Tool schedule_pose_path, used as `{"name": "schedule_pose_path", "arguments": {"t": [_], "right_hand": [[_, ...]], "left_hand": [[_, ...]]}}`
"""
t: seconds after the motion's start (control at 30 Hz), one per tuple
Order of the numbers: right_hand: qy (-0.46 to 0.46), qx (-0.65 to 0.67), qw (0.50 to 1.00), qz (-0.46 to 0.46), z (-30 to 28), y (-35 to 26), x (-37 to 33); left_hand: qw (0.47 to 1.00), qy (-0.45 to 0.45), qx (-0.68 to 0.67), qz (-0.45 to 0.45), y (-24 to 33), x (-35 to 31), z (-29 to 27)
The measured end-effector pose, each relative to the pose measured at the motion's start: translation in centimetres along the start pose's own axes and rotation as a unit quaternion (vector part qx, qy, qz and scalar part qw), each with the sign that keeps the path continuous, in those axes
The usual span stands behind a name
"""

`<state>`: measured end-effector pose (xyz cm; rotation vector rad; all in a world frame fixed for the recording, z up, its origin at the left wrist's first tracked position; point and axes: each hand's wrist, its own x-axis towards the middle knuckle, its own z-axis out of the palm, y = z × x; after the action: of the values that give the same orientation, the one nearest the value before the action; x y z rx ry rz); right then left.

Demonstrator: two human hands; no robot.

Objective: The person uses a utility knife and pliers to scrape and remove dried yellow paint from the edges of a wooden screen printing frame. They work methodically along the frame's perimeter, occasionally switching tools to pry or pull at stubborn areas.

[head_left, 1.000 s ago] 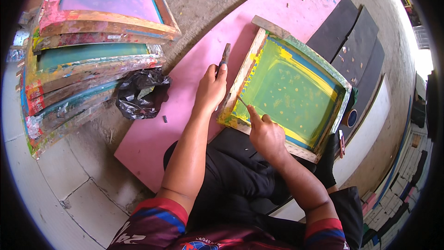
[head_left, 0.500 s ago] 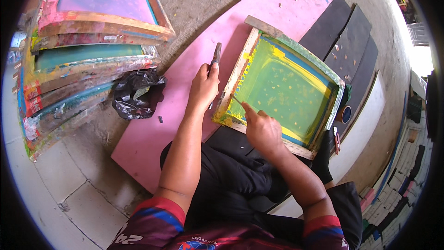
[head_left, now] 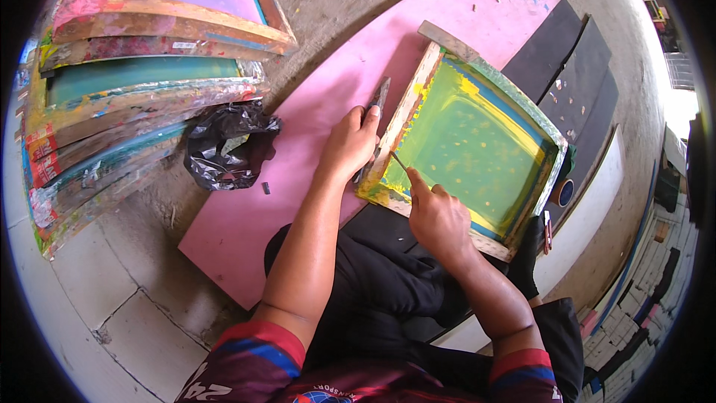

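Note:
A wooden screen-printing frame (head_left: 424, 75) with green mesh and yellow ink smears lies tilted in front of my lap. My left hand (head_left: 350, 142) is closed round a dark, narrow bar (head_left: 382, 94) beside the frame's left side; its exact kind is unclear. My right hand (head_left: 440, 222) is closed on a thin dark rod-like tool (head_left: 400, 160), index finger stretched along it. The tool's tip is at the inner edge of the frame's left rail, near the lower left corner. Its handle is hidden in my palm.
Ink-stained screen frames (head_left: 149, 97) are stacked at the left, beside a crumpled black plastic bag (head_left: 227, 151). A pink board (head_left: 246, 231) lies under the work. Black sheets (head_left: 574, 75), a tape roll (head_left: 563, 192) and a red cutter knife (head_left: 547, 233) are at the right.
The view has shifted slightly, so the surroundings sit further right. The bar in my left hand leans more to the right, closer to the frame's rail. Both hands keep their holds.

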<state>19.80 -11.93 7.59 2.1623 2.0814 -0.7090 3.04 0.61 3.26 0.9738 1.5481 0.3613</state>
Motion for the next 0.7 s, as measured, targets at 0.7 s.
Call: {"name": "schedule_pose_path", "arguments": {"t": [0.7], "right_hand": [[0.003, 0.129, 0.988, -0.082, 2.5, 4.9, 1.8]], "left_hand": [[0.998, -0.011, -0.054, -0.001, -0.7, 0.7, -0.2]]}}
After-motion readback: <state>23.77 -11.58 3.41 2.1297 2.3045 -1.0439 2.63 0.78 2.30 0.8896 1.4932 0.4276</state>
